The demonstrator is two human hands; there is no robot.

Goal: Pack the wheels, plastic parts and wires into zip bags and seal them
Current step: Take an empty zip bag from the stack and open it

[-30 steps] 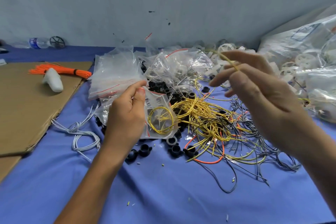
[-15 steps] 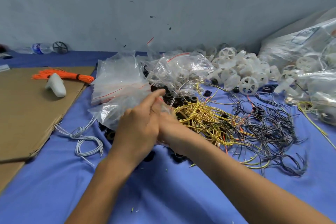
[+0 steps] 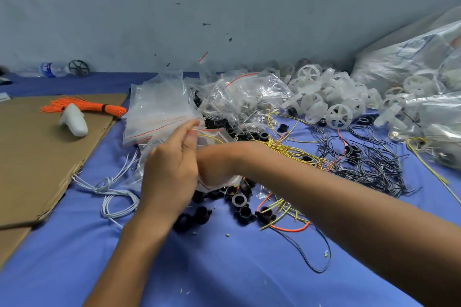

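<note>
My left hand [image 3: 172,169] pinches the mouth of a clear zip bag [image 3: 214,135] between thumb and fingers; a yellow wire shows inside the bag. My right hand [image 3: 215,166] reaches into that bag from the right, its fingers hidden behind my left hand and the plastic. A pile of yellow wires [image 3: 287,151] lies just right of the bag, with black wires [image 3: 369,164] beyond it. Black plastic parts [image 3: 239,203] are scattered below the bag. White wheels [image 3: 321,99] are heaped at the back.
A stack of empty zip bags [image 3: 157,107] lies behind my left hand. Cardboard [image 3: 37,152] at the left carries an orange wire bundle [image 3: 82,107] and a white plastic piece [image 3: 73,121]. White wires [image 3: 109,192] lie by its edge. Large filled bags [image 3: 411,57] stand at the right.
My right hand, raised with a yellow wire a second ago, has come down and gone into the bag that my left hand holds. My left hand moved slightly right.
</note>
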